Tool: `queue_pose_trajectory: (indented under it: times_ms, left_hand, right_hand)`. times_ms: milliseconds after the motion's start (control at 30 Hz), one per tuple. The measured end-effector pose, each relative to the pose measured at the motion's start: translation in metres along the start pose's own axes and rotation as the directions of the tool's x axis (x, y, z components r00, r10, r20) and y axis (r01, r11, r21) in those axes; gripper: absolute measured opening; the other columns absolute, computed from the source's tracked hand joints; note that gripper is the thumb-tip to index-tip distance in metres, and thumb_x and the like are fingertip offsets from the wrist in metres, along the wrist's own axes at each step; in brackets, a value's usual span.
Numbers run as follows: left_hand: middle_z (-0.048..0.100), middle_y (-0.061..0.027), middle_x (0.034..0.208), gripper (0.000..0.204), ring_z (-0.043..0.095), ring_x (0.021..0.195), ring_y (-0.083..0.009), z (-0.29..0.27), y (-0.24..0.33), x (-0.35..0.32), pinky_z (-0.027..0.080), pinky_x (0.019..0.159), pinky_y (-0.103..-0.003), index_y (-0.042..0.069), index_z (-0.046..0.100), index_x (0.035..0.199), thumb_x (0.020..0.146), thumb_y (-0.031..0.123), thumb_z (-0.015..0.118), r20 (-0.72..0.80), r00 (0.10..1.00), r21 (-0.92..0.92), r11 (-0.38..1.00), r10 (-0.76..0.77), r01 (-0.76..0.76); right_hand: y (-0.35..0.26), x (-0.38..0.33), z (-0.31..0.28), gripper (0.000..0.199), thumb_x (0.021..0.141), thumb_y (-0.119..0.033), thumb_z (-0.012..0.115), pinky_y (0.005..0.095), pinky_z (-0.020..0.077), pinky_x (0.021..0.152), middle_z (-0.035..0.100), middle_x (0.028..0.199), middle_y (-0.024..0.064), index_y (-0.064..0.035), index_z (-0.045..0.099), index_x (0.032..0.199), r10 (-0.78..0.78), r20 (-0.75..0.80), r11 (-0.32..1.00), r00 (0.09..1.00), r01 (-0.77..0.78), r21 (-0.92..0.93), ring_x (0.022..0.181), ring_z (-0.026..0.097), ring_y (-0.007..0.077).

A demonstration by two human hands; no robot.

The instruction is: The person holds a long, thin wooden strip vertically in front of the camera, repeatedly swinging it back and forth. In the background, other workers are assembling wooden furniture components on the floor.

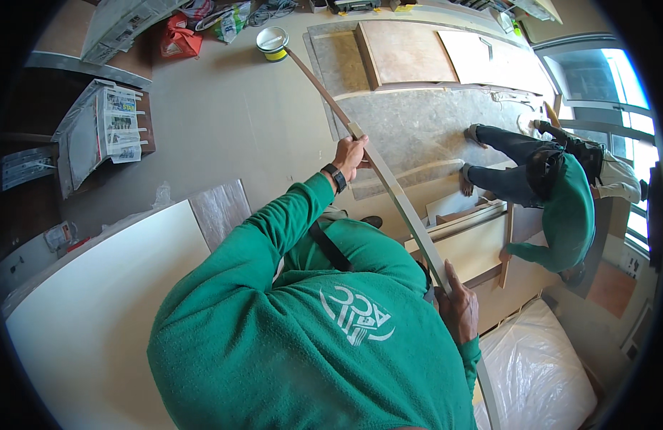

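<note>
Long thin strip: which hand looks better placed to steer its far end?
Probably the left hand: it grips the strip further out, nearer the far end by the tin. The right hand holds it close to the body.

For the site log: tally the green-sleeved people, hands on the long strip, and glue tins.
People in green tops: 2, the wearer and a co-worker
Hands on the long strip: 2, left hand, right hand
Tins: 1
Total: 5
</note>
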State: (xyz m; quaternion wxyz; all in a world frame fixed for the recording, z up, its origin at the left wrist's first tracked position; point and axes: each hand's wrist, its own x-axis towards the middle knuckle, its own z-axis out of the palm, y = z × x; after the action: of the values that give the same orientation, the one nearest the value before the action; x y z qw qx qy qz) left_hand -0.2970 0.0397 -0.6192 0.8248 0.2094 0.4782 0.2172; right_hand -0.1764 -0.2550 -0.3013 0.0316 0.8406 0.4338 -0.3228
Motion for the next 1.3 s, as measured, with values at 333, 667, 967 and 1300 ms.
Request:
queue_pose_trajectory:
  times_ms: [333,667,967,1300]
  left_hand:
    - [0.062,-0.0151,0.093,0.029,0.071,0.074,-0.033,0.014,-0.022,-0.012,0.064,0.067,-0.05,-0.004,0.049,0.105,0.092,0.015,0.067,-0.032,0.999,-0.004,1.0,0.018,-0.018]
    - [0.063,-0.0128,0.089,0.018,0.071,0.072,-0.0335,0.013,-0.066,0.001,0.063,0.063,-0.052,0.0,0.054,0.101,0.095,0.014,0.063,-0.129,0.988,-0.173,0.979,0.082,-0.104]
    - [0.066,-0.0158,0.098,0.019,0.072,0.082,-0.036,0.042,-0.097,-0.035,0.063,0.072,-0.054,-0.001,0.055,0.107,0.097,0.013,0.063,-0.12,0.98,-0.149,0.973,0.16,-0.177]
    - [0.063,-0.0173,0.095,0.022,0.07,0.081,-0.0353,0.002,-0.139,0.06,0.063,0.069,-0.055,-0.005,0.054,0.111,0.099,0.012,0.06,-0.254,0.966,0.009,0.999,0.048,-0.047]
  right_hand:
    - [0.054,-0.029,0.054,0.083,0.079,-0.013,0.077,0.0464,0.0557,0.071,0.066,0.102,0.0157,-0.0254,0.042,0.153,0.062,-0.13,0.983,0.99,-0.083,-0.162,0.092,0.068,0.0361]
    - [0.203,-0.097,0.115,0.084,0.078,-0.015,0.079,0.0476,0.056,0.077,0.068,0.105,0.0158,-0.0165,0.041,0.153,0.16,0.063,0.986,0.985,-0.162,0.035,0.095,0.068,0.037]
    - [0.281,-0.132,0.177,0.061,0.085,-0.009,0.072,0.0447,0.0566,0.076,0.07,0.108,0.0143,-0.0216,0.054,0.142,0.04,-0.236,0.999,0.971,-0.035,0.026,0.095,0.069,0.0355]
    - [0.297,-0.1,0.232,0.051,0.094,-0.013,0.057,0.047,0.0554,0.074,0.07,0.111,0.0157,-0.0267,0.05,0.143,-0.037,-0.117,0.993,0.992,0.049,0.104,0.097,0.069,0.0386]
